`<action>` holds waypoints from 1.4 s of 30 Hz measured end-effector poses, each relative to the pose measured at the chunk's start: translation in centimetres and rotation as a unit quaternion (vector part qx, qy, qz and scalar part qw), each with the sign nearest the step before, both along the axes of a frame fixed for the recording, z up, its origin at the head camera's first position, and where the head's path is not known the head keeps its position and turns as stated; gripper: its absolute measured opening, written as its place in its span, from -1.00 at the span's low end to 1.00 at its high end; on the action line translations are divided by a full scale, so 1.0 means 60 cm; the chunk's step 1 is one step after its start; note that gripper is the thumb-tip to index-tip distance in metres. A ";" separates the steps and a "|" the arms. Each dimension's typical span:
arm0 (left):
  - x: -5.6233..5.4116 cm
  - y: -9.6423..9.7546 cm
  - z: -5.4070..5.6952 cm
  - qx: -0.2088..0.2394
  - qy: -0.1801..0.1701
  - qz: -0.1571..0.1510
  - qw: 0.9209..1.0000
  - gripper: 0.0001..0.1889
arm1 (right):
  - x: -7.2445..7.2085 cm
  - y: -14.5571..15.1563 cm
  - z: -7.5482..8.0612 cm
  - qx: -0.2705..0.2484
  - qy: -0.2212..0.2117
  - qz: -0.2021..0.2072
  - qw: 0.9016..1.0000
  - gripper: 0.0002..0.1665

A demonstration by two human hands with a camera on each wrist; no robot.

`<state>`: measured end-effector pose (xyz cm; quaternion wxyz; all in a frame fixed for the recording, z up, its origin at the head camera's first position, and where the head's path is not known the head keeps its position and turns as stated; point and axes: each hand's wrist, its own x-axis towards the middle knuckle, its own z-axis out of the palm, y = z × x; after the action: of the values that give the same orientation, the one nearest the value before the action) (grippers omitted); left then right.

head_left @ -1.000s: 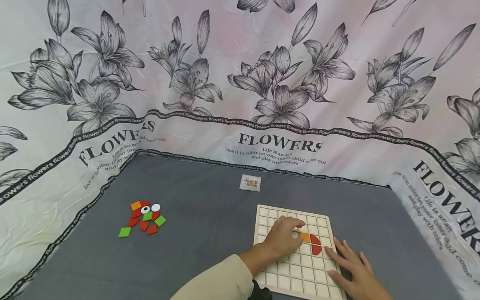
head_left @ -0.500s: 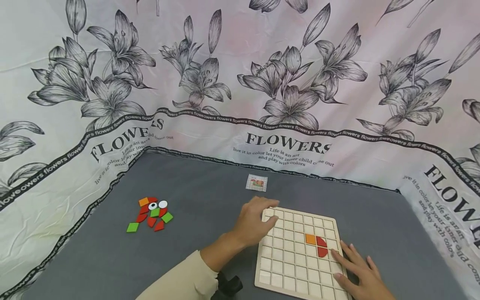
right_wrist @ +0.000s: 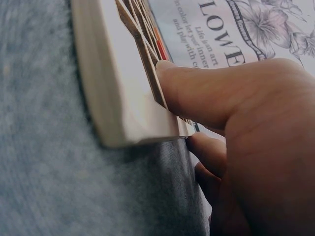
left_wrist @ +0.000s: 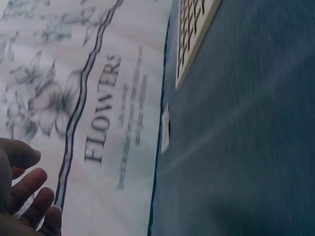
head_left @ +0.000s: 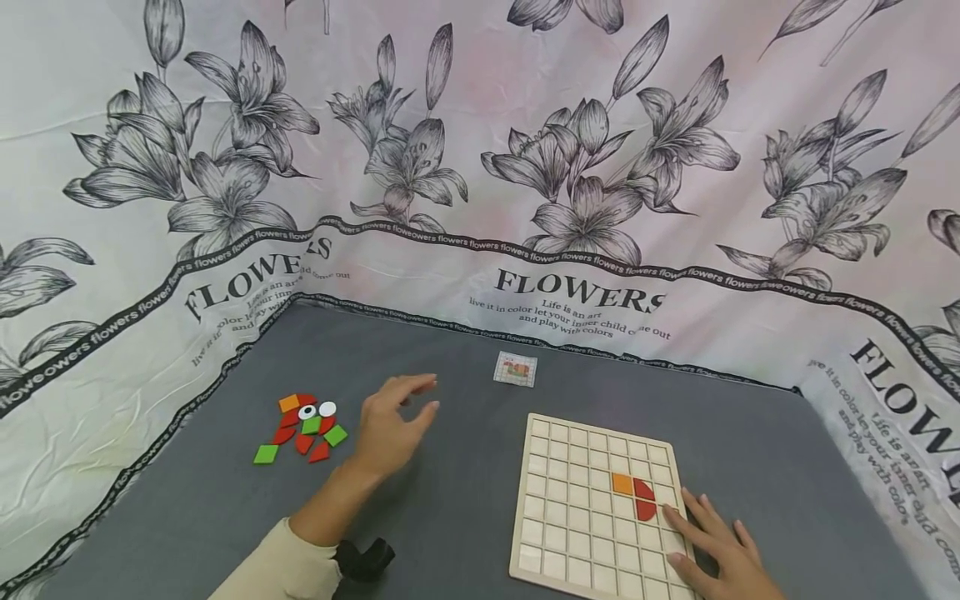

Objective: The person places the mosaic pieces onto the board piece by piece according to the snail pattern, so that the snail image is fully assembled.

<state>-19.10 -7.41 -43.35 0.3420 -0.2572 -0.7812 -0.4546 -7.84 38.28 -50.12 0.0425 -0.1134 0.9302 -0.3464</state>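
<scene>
At five o'clock on the counter (head_left: 450,508), the right hand (head_left: 722,552) rested straight fingers on a part-filled gridded board (head_left: 555,502); the left hand (head_left: 387,430), empty, fingers parted, hung near loose tiles (head_left: 311,426) at eight o'clock, apparently fetching, which called next for a pinch.

Under the left hand (head_left: 390,425) and beside the right hand (head_left: 712,546), a flat grey cloth (head_left: 450,500) is spread. Past both hands, a white wall of cloth (head_left: 480,92) is hung, with a bit of pale pink in it. Big black flowers (head_left: 585,221) are drawn there. Below them, a black band (head_left: 465,242) is filled with tiny words. To the left of the left hand, the wall is wrinkled. It is lit softly.
</scene>
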 end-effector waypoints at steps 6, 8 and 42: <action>-0.010 -0.095 -0.004 0.007 -0.014 0.080 0.997 -0.59 | -0.001 -0.002 -0.001 -0.005 0.027 0.012 1.000 -0.43; -0.014 -0.129 -0.006 0.009 -0.032 0.118 0.992 -0.60 | -0.001 -0.002 -0.001 -0.008 0.027 0.012 1.000 -0.44; -0.038 -0.315 -0.078 -0.089 -0.351 0.208 0.909 -0.55 | 0.001 -0.006 -0.012 0.007 0.003 -0.025 1.000 -0.41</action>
<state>-21.36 -26.28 -48.02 0.1082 0.0579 -0.9240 -0.3622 -7.76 37.91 -50.81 0.0319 -0.0903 0.9352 -0.3410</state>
